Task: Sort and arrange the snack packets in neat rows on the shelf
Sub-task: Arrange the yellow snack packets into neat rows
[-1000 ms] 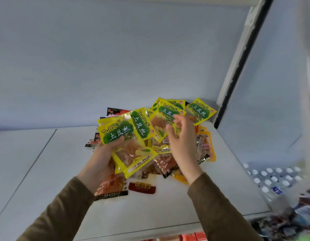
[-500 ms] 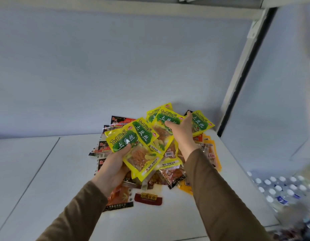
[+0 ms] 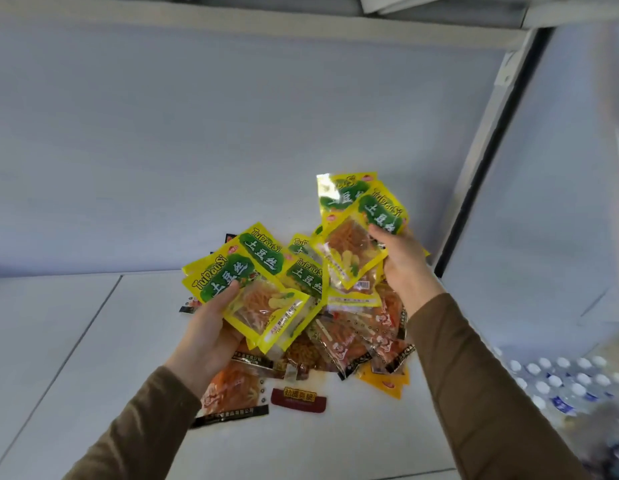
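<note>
Sorting step in hand: left hand gripped fanned yellow-green plastic snack packets; right hand pinched two more above mixed orange-and-yellow packet heap on white shelf (no rows yet). Next move probably calls for merging both handfuls, laying them flat.

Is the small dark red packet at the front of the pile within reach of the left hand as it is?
Probably not yet: the dark red packet lies uncovered on the shelf, but the left hand already holds yellow packets.
</note>
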Motion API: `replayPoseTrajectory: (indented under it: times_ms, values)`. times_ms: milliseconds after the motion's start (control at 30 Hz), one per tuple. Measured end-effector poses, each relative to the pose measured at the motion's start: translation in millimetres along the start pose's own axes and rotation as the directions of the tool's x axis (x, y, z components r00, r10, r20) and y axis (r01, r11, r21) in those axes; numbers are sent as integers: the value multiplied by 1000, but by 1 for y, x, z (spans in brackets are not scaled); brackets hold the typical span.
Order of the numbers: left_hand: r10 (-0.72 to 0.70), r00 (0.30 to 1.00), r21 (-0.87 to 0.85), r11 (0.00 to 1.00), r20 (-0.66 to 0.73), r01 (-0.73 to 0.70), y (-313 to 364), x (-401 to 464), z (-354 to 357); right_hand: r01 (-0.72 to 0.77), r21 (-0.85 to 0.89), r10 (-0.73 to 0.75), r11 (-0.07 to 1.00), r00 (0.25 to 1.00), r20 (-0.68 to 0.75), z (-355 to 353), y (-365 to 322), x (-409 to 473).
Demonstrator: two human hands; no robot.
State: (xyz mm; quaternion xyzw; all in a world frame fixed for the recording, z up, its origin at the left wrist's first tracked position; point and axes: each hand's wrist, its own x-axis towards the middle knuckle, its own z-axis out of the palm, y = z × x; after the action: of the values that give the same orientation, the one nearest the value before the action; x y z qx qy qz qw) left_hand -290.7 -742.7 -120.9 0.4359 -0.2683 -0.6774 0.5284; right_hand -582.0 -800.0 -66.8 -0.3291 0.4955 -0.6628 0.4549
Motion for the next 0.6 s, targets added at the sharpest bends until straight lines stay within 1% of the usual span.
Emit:
replayPoseTrajectory:
  times_ms: [133,233,267,300,333,367,400,467,500,533,567,600]
  values:
    - [-1,999,-13,1000,-35,0,6,2,-3,-39,214,33,976,999,29,-9,-18,5]
    - [3,1000,-31,1000,-24,-3,7,1,0,-109,331,81,937,992,97,-6,-28,-1]
    - [-2,1000,-32,999,-18,1,7,1,2,-112,334,73,936,989,126,-5,-28,-6]
    - [-9,1000,-32,999,-8,9,7,1,4,-107,302,58,947,984,168,-5,-28,-14]
    - [-17,1000,-34,999,5,17,8,1,6,-121,249,74,961,979,190,-7,-25,-21]
    - [-22,1000,-35,999,18,23,8,-1,10,-99,210,60,973,981,182,-8,-22,-30]
    - [-25,999,-34,999,28,26,8,-2,15,-115,212,72,971,977,201,-8,-17,-36]
    - [-28,999,-34,999,46,30,8,-5,24,-156,213,126,965,981,147,-2,-6,-44]
    - [-35,998,-36,999,56,37,8,-6,30,-195,227,153,954,970,191,5,-3,-50]
    - [-40,997,-43,998,72,43,8,-8,35,-210,251,143,945,955,261,11,-4,-57]
    - [-37,996,-52,998,86,42,8,-8,39,-197,252,116,948,946,303,21,-3,-63]
    - [-28,995,-65,997,96,34,8,-8,44,-170,200,102,965,946,308,31,1,-68]
